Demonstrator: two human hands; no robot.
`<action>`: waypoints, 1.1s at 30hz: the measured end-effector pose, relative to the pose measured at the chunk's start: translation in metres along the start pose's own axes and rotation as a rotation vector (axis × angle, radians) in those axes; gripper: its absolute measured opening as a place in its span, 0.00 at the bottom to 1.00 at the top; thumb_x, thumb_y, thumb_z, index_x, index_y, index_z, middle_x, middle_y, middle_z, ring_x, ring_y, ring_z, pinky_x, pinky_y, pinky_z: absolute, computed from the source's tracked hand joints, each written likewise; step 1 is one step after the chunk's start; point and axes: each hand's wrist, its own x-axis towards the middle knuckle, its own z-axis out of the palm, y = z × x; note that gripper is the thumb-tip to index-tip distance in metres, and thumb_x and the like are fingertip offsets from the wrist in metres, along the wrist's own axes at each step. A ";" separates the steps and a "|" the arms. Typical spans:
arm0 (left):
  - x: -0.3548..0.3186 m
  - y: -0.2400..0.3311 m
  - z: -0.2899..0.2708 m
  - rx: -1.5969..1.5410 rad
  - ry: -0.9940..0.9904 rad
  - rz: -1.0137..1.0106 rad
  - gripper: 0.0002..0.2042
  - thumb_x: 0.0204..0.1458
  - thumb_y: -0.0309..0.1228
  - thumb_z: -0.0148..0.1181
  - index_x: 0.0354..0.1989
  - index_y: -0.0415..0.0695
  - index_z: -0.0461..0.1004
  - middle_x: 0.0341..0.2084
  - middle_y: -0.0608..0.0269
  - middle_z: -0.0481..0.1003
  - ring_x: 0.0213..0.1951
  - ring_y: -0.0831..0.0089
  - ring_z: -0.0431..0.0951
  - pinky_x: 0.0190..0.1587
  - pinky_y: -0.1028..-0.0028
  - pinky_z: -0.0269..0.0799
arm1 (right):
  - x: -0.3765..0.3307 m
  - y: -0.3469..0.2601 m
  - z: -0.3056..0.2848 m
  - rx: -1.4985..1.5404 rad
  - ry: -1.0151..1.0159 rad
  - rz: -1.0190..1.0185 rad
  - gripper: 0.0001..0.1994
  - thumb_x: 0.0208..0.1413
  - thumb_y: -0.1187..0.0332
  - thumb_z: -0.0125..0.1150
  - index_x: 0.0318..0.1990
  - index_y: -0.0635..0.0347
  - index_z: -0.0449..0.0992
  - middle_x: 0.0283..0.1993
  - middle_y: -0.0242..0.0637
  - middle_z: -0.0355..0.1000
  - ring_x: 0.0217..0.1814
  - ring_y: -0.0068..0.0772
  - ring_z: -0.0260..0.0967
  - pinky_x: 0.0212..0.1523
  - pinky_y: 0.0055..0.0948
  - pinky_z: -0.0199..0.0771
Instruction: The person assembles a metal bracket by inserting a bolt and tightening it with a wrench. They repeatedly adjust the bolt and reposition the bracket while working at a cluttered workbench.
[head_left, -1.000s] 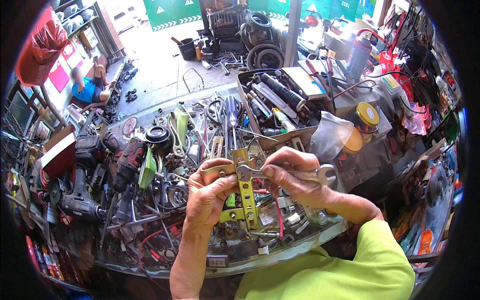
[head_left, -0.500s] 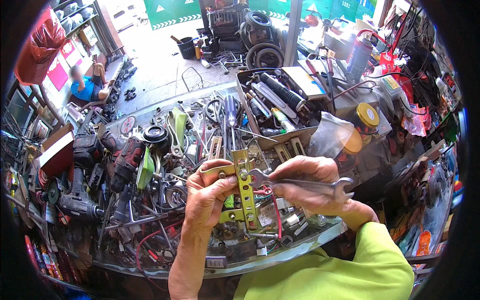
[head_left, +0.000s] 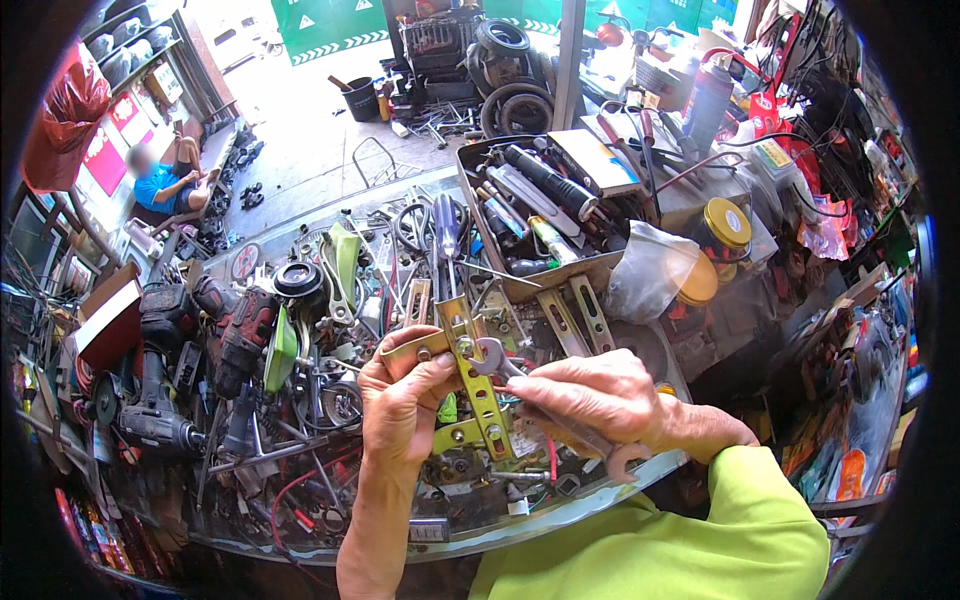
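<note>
My left hand [head_left: 400,400] grips a yellowish metal bracket [head_left: 480,395] made of perforated strips joined crosswise, held upright over the workbench. My right hand [head_left: 590,395] holds a steel open-ended wrench [head_left: 545,410]. Its jaw sits on a bolt near the top of the bracket, and its other end sticks out below my wrist. My right sleeve is lime green.
The bench is heaped with tools: a screwdriver [head_left: 445,235], power drills [head_left: 235,335] at left, a metal tray [head_left: 530,215] of tools behind, a clear bag [head_left: 650,275], a yellow-lidded jar [head_left: 725,230]. A seated person [head_left: 165,180] is far left; tyres [head_left: 515,105] lie on the floor.
My right hand has turned the wrench from lying level at the right to slanting up with its jaw on the bracket's bolt. My left hand keeps hold of the bracket.
</note>
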 end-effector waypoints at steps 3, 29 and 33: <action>-0.001 0.001 0.002 0.014 -0.009 0.014 0.15 0.49 0.13 0.57 0.46 0.38 0.71 0.38 0.52 0.79 0.39 0.63 0.81 0.40 0.65 0.81 | 0.004 -0.001 0.006 -0.076 0.028 -0.072 0.23 0.45 0.76 0.66 0.52 0.67 0.73 0.41 0.49 0.75 0.36 0.41 0.77 0.33 0.30 0.81; -0.003 -0.005 0.005 0.097 -0.078 0.130 0.16 0.47 0.14 0.62 0.47 0.34 0.73 0.38 0.57 0.79 0.38 0.74 0.79 0.44 0.75 0.76 | 0.063 -0.014 0.012 -0.592 -0.372 -0.224 0.15 0.41 0.73 0.59 0.37 0.75 0.72 0.22 0.37 0.70 0.19 0.28 0.71 0.15 0.27 0.69; -0.001 -0.008 -0.007 0.001 -0.083 0.169 0.17 0.46 0.17 0.65 0.47 0.33 0.72 0.38 0.56 0.79 0.38 0.73 0.80 0.43 0.73 0.78 | 0.093 -0.005 0.005 -0.219 -0.352 -0.024 0.07 0.48 0.72 0.58 0.33 0.65 0.69 0.22 0.41 0.70 0.20 0.37 0.73 0.17 0.33 0.71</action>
